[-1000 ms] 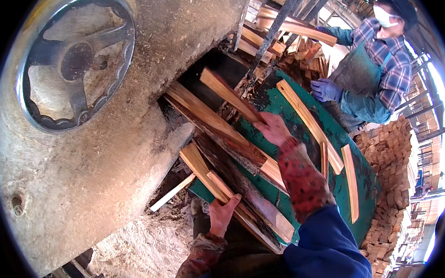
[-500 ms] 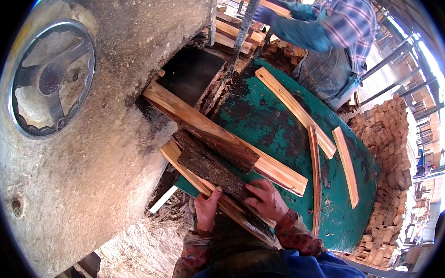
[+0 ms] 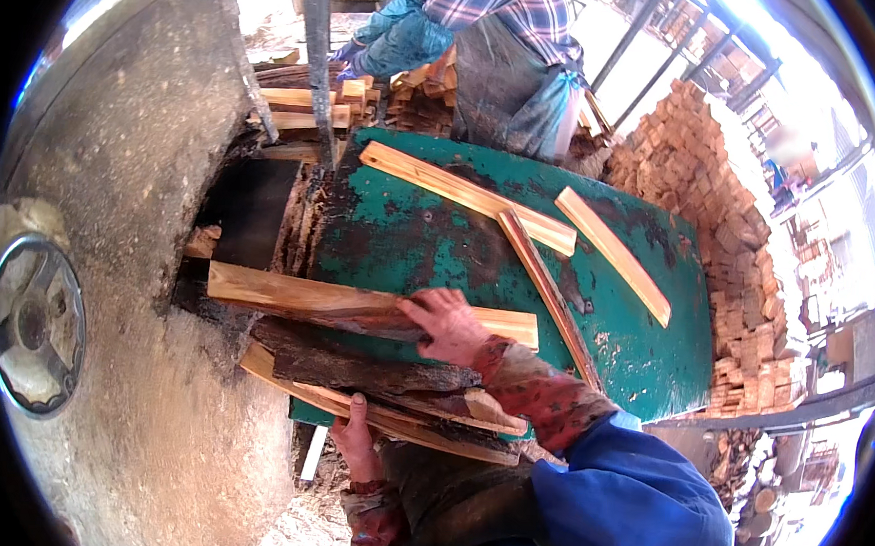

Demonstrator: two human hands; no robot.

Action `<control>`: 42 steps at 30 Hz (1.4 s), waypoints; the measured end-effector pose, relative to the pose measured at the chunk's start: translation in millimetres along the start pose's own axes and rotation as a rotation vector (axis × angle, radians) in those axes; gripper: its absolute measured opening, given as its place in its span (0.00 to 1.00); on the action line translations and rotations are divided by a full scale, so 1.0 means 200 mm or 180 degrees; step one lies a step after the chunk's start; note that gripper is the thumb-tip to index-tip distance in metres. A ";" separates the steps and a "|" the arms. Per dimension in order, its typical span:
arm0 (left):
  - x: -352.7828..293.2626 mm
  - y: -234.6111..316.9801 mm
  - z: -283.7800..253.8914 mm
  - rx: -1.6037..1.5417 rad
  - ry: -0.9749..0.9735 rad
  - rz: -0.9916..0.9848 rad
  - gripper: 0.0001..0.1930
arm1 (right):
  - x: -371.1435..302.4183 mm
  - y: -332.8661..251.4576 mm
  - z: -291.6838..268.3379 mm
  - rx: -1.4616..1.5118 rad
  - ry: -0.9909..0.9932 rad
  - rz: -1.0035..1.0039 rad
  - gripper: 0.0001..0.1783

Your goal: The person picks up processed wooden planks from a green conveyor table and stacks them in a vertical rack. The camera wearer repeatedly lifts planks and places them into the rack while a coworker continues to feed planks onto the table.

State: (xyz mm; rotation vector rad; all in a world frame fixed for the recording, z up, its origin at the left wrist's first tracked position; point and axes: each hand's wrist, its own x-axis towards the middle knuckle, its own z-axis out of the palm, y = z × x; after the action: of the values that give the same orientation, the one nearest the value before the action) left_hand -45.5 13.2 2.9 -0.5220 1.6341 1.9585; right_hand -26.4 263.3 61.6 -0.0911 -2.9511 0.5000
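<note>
My left hand (image 3: 355,443) grips the near edge of a bark-edged board (image 3: 406,426), its thumb on top. Dark, rough bark slabs (image 3: 356,359) lie alongside that board. My right hand (image 3: 450,327) is closed over a pale wooden plank (image 3: 300,291), its fingers across the top and the underside of its grip hidden. This plank reaches from the dark machine opening over the green table (image 3: 410,233). Farther across the tabletop are a light strip (image 3: 470,194), a bark-edged strip (image 3: 549,293) and another light strip (image 3: 614,256).
A dusty machine body with a handwheel (image 3: 35,324) stands at left. A metal post (image 3: 319,73) rises beyond the opening. Across the table a co-worker in a plaid shirt (image 3: 498,7) bends over stacked wood. A tall pile of cut wood (image 3: 696,177) borders the right side.
My right hand has left the bark slab and moved up onto the pale plank. My left hand keeps its hold on the board. The view has turned, and the co-worker's arms are lower.
</note>
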 end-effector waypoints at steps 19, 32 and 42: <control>-0.06 0.05 0.05 0.0314 0.0307 -0.0038 0.31 | -1.16 0.51 -0.23 0.0061 0.0292 0.3274 0.32; -0.02 0.03 0.01 0.0292 0.0336 -0.0115 0.28 | -1.78 0.08 -0.18 -0.0367 0.1345 0.3661 0.21; -0.05 0.07 0.02 0.0167 0.0139 -0.0234 0.28 | -1.28 -0.24 -0.32 0.0328 0.0790 0.1779 0.25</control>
State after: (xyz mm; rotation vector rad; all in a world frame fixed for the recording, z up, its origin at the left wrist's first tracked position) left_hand -46.5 13.4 21.0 -0.5996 1.6644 1.8581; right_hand 234.3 216.9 102.2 -0.9094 -2.6213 0.6478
